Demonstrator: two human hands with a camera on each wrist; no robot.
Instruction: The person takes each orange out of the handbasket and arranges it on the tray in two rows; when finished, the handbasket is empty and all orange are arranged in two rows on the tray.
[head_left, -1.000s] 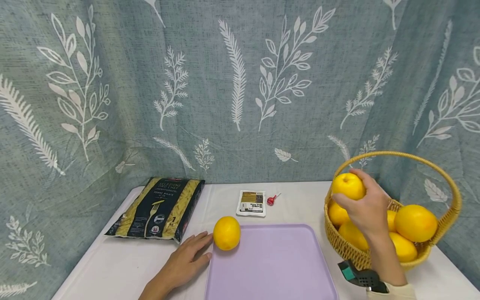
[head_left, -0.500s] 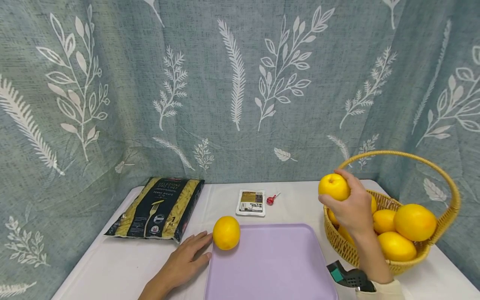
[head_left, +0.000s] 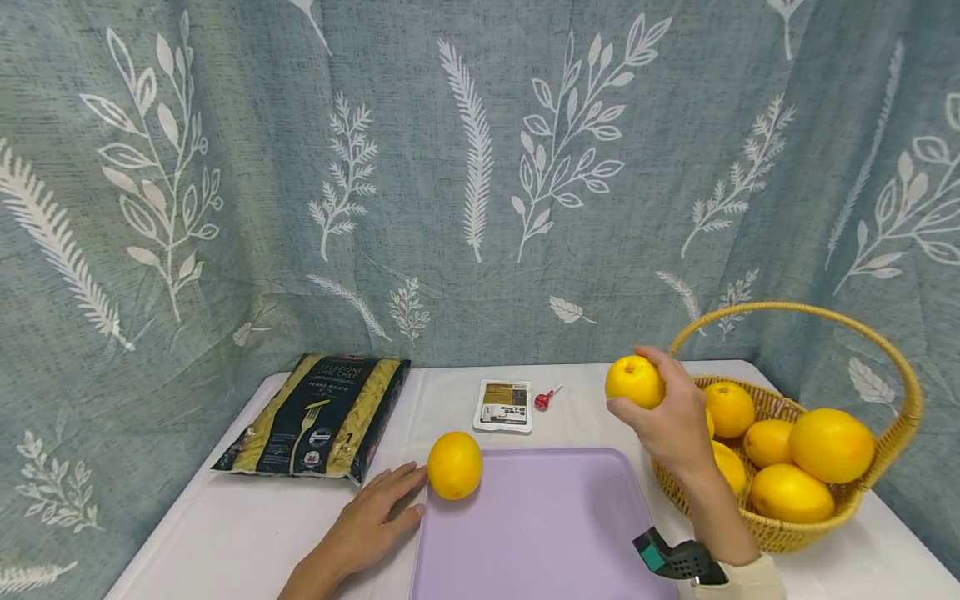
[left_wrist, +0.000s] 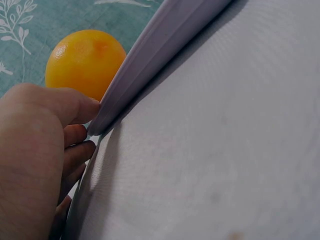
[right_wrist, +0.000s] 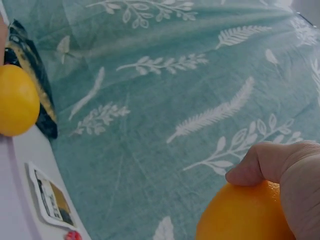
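Observation:
In the head view my right hand [head_left: 671, 417] grips an orange [head_left: 635, 382], holding it up between the tray and the basket. The right wrist view shows my thumb pressed on the dimpled skin of this orange [right_wrist: 245, 212]. On the far left corner of the lilac tray [head_left: 555, 525] sits another orange [head_left: 454, 465]. My left hand [head_left: 375, 508] lies with loosely extended fingers at the tray's left edge, fingertips close to that orange. The left wrist view has its thumb right at the tray rim [left_wrist: 135, 70]. A wicker basket [head_left: 802, 533] with several yellow fruits [head_left: 832, 446] stands at the right.
A bag of penne pasta [head_left: 315, 417] lies at the back left. Behind the tray are a small white-edged packet [head_left: 503, 406] and a red lollipop [head_left: 543, 402]. The basket's tall handle [head_left: 795, 307] arches up, and a patterned curtain [head_left: 450, 208] hangs behind the table.
My right hand has carried the orange leftward, from over the basket to beyond its left rim, uncovering more fruit inside. My left hand and the orange on the tray have stayed put.

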